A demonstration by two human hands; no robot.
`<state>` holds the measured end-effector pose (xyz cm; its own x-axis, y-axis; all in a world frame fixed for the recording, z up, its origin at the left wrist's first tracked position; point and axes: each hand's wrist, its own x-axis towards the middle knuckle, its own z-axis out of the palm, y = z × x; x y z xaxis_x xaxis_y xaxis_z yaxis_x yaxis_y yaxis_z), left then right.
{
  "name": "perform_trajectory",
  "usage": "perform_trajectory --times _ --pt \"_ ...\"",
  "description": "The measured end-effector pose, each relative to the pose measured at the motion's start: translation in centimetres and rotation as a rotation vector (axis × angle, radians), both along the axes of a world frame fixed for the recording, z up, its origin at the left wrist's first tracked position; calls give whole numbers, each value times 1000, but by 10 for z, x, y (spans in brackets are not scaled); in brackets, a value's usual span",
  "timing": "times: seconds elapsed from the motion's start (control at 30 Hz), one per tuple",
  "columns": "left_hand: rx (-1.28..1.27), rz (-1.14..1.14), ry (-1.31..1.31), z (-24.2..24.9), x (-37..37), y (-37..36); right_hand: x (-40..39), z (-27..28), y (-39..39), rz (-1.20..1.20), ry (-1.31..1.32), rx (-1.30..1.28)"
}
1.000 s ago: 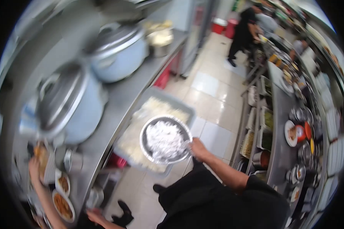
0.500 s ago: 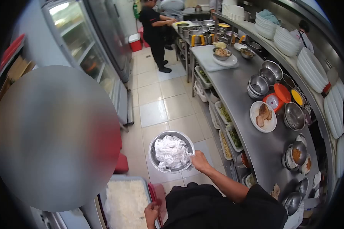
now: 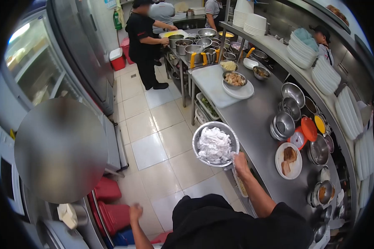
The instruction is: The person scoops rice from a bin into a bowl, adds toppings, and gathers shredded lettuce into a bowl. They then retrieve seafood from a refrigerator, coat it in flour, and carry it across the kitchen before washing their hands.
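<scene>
My right hand [image 3: 241,164] is closed on the rim of a round metal bowl [image 3: 196,150], held over the floor close to the steel counter's edge. White, powder-coated pieces [image 3: 214,145] fill much of the bowl; what they are under the coating I cannot make out. Low on the other side, my left hand [image 3: 136,212] hangs near red bins [image 3: 115,216]. Motion blurs its fingers, and nothing shows in it.
Along the right runs a steel counter [image 3: 259,118] with a white cutting board [image 3: 212,85], a plate of meat pieces [image 3: 288,161] and stacked metal bowls [image 3: 283,124]. A person in black [image 3: 143,41] stands ahead at the counter. A glass-door fridge [image 3: 33,58] lines the left.
The bowl and my right hand have moved right and forward to the counter's edge. My left hand has moved away from the tub of white food, now out of view.
</scene>
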<state>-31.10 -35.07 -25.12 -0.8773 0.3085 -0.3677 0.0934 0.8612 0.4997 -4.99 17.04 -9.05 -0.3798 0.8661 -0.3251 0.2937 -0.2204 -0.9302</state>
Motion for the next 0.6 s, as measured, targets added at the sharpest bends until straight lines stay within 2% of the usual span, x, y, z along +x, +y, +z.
perform_trajectory --times 0.03,0.07,0.1,0.13,0.2,0.23,0.27,0.3,0.33,0.37,0.4,0.43,0.47,0.5,0.53,0.6 --pt "21 13 -11 59 -39 77 -8 30 7 -5 39 -33" --pt "313 67 0 79 -75 131 -15 44 12 -14 75 -76" --pt "447 40 -9 112 -103 179 -22 1 40 -20 133 -130" --pt "539 126 -83 122 -131 231 -28 6 51 -48 124 -147" --pt "702 142 -269 134 -176 315 -49 47 82 -25 5 -128" --pt "697 134 -274 125 -194 335 -64 66 97 -11 -57 -157" --pt "595 70 -288 111 -216 354 -79 58 115 -11 -51 -154" --pt "497 14 -291 98 -239 372 -97 44 132 -76 83 -69" --pt "409 -48 -214 78 -255 361 -120 23 150 -125 234 -6" --pt "422 37 -205 55 -254 358 -143 -23 178 -195 336 -1" --pt "434 221 -264 33 -244 349 -164 3 196 -179 343 -6" --pt "291 151 -321 22 -232 331 -183 56 209 -163 283 -79" --pt "358 365 -400 -3 -209 309 -205 86 227 -147 224 -150" --pt "285 435 -435 -40 -188 276 -226 85 251 -129 214 -169" --pt "175 430 -462 -48 -166 260 -247 85 275 -116 211 -169" --pt "-87 181 -444 -58 -134 239 -295 77 328 -69 244 5"
